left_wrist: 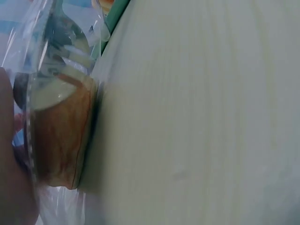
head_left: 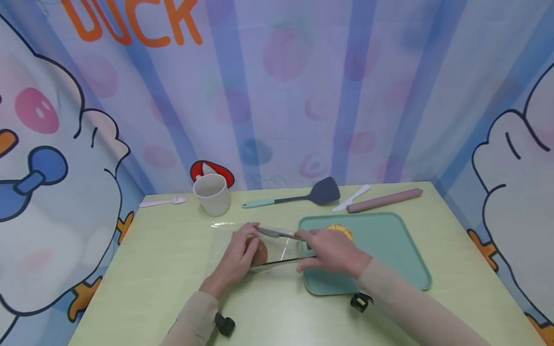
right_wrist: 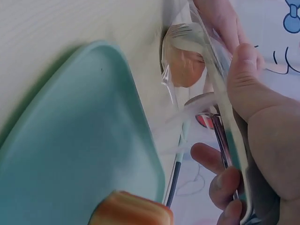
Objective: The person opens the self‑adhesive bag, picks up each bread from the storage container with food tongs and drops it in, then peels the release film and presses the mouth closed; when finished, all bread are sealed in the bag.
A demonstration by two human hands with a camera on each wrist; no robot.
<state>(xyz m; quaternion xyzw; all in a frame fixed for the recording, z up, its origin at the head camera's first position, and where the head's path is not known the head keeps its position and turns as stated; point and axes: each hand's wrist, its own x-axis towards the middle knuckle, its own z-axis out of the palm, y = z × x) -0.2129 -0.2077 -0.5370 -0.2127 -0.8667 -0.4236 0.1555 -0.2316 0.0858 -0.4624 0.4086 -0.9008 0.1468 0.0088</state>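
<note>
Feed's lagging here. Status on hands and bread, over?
Left hand holds clear bag around bun. Right hand grips tongs, tips inside bag. Second bun on tray.

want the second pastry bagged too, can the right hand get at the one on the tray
Probably not yet: the right hand grips metal tongs reaching into the clear bag. The pastry lies uncovered on the tray just behind it.

Tongs (head_left: 277, 234): polished metal, mirror-glossy. Bag (head_left: 242, 245): clear thin plastic film, shiny, creased. Tray (head_left: 389, 240): smooth matt teal plastic. Tabletop (head_left: 164, 259): pale green, faint wood-grain print, satin. Mug (head_left: 213, 193): glossy white ceramic.
</note>
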